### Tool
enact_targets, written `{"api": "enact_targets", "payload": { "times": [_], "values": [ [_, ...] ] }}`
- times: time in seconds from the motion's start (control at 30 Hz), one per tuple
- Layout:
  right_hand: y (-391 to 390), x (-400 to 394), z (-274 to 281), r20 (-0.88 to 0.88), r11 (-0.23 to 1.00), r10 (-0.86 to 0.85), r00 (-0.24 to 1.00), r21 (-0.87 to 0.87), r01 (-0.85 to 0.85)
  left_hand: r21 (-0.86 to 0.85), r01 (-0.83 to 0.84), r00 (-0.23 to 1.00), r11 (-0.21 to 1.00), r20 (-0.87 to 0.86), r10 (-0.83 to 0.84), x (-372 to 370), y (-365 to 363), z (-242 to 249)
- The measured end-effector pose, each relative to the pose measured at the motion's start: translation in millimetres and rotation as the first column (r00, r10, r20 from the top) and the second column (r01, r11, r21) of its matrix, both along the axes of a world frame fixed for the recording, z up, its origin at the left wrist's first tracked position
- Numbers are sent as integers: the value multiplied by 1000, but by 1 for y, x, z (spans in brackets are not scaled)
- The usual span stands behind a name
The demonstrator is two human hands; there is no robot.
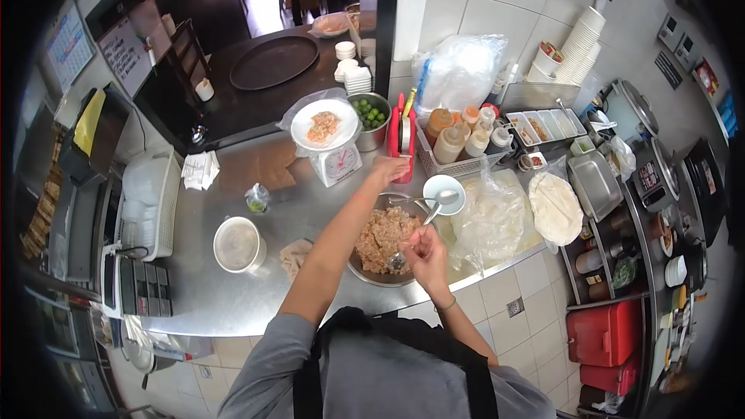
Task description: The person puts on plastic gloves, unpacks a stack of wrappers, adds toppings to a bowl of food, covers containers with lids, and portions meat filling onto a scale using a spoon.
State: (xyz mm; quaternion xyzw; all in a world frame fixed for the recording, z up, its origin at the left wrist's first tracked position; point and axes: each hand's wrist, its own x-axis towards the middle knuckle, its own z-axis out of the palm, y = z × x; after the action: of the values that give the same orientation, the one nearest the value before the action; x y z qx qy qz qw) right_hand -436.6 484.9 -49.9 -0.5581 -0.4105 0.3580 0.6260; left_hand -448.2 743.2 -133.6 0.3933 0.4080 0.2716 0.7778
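My left hand (390, 171) reaches forward with its fingers stretched out against the lower part of a red upright holder (406, 140); whether they grip anything there is hard to see. Below it, a steel mixing bowl (353, 270) holds pinkish minced meat (384, 239). My right hand (427, 257) is closed at the bowl's right side around a metal spoon (397, 261), whose head rests in the meat. A second spoon (445, 197) lies over a small white bowl (444, 184), its handle running down towards my right fingers.
A dial scale (339, 164) carries a plate (341, 126) with some meat. Behind stand a pot of green limes (370, 114) and a basket of sauce bottles (450, 159). Wrappers (531, 172) lie to the right beside pale round sheets (555, 209). A white tub (239, 244) and a cloth (294, 257) are left.
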Motion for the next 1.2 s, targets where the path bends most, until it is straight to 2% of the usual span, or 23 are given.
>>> {"api": "enact_targets", "payload": {
  "times": [0.03,0.1,0.13,0.17,0.2,0.23,0.27,0.3,0.33,0.43,0.53,0.63,0.67,0.77,0.83,0.87,0.9,0.93,0.97,1.03,1.07,1.13,1.2],
  "values": [
    [-9,1,-2,60,996,20,998,-89,-15,5,-33,999,999,37,33,4,0,-7],
    [-15,6,-7,43,994,-10,999,-104,14,63,-119,992,991,57,116,13,1,-22],
    [-12,6,-9,33,994,5,999,-109,-1,104,-182,983,978,-19,185,17,-2,-18],
    [-10,5,-9,-19,1000,1,1000,-23,-1,111,-230,967,967,-89,240,22,-3,-12],
    [-9,5,-8,-77,999,2,997,-39,-5,131,-250,955,959,-128,267,21,-7,-6],
    [-9,3,-5,-92,998,11,996,-65,-17,363,-154,868,919,-395,302,30,-1,-15],
    [-6,3,-11,-85,997,10,996,-69,-16,451,-87,801,888,-499,331,25,-11,2],
    [-4,1,-18,-77,997,-4,997,-73,-2,516,-138,720,846,-534,443,30,-15,4],
    [-3,-4,-24,-65,997,5,998,-73,-9,503,-122,710,856,-558,429,31,-17,9],
    [-6,-9,-30,-49,997,8,999,-81,-12,684,11,708,729,-520,478,22,-31,23],
    [-11,-4,-37,-59,991,-4,998,-132,-4,731,65,716,679,-508,479,13,-36,32],
    [-12,1,-34,-64,992,-10,998,-128,2,675,-43,709,737,-499,498,17,-34,34],
    [-15,3,-29,-81,983,-30,996,-182,15,666,-43,702,744,-510,497,19,-32,31],
    [-15,1,-30,-18,991,-35,999,-130,33,648,-12,699,762,-539,470,22,-30,27],
    [-18,6,-38,-29,987,-19,999,-158,14,651,42,713,758,-551,433,14,-31,23],
    [-19,2,-38,-13,988,0,1000,-152,-2,670,55,744,741,-522,416,7,-27,18],
    [-22,-1,-38,2,988,20,1000,-152,-20,535,-5,885,845,-391,254,-3,-21,19],
    [-25,-5,-36,-55,980,48,997,-188,-58,378,-23,972,925,-208,109,-21,-9,24],
    [-27,-11,-34,-81,974,102,991,-195,-116,208,3,1000,978,11,-6,-42,1,26],
    [-28,-25,-33,-137,951,204,969,-207,-230,178,-62,969,982,246,16,-112,-11,64],
    [-23,-35,-30,-72,927,287,955,-230,-296,210,-91,970,974,241,39,-149,-19,78],
    [-14,-61,-19,-157,869,411,898,-229,-438,298,-168,971,940,217,104,-219,-36,102],
    [0,-93,-9,-175,813,517,838,-207,-545,346,-343,935,873,210,285,-283,-59,125]
  ]
}}
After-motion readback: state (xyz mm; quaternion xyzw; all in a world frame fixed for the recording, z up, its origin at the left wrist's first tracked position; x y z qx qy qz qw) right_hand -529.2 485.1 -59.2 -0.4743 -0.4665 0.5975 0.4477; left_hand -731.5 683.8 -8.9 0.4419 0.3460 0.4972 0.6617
